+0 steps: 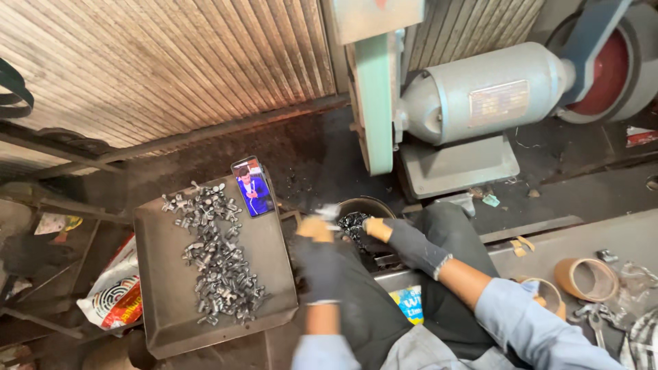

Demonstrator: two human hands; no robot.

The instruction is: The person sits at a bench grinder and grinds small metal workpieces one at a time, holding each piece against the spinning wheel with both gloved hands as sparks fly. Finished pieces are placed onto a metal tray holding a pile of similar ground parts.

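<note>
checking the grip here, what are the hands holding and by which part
The left hand pinches a small pale piece by its near end; it is blurred. The right hand seems empty.

left hand (319, 264) gloved (blurred) | right hand (401, 240) over bowl (363, 205) | tray (164, 308) of metal parts (216, 257)

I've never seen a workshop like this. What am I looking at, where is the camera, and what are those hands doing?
The camera sits on a person's head, looking down at their own gloved hands. The left hand and right hand meet over a dark bowl of small parts; the blur hides what they hold. Left of them, a metal tray carries a heap of small grey metal pieces, with a phone leaning at its far edge. Behind stands a grey grinding machine.
</note>
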